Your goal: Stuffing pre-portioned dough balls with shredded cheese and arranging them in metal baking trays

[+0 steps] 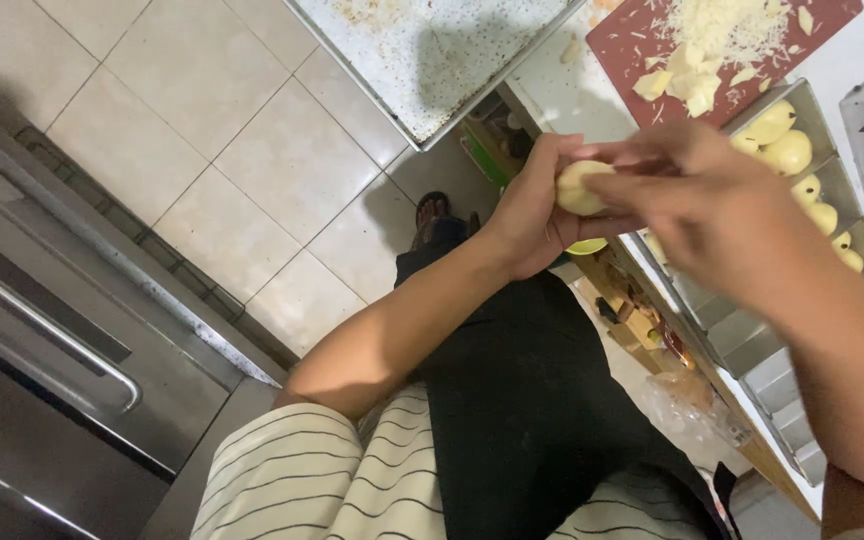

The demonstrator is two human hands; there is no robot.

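Observation:
My left hand [532, 215] cups a pale yellow ball of dough [580, 187] from below. My right hand [717, 205] reaches across from the right, its fingertips pinching the top of the same dough ball. Both hands are held in the air beside the counter's edge, above my black apron. Just behind them a long metal baking pan [802, 97] holds a row of several shaped yellow dough pieces [787, 152].
A dark red cutting board [622, 45] with grated cheese [717, 25] and cheese chunks lies on the counter. A large floured metal tray [422, 50] juts over the tiled floor [212, 150]. A steel oven with a bar handle [47, 330] stands left. More metal pans [752, 350] line the counter.

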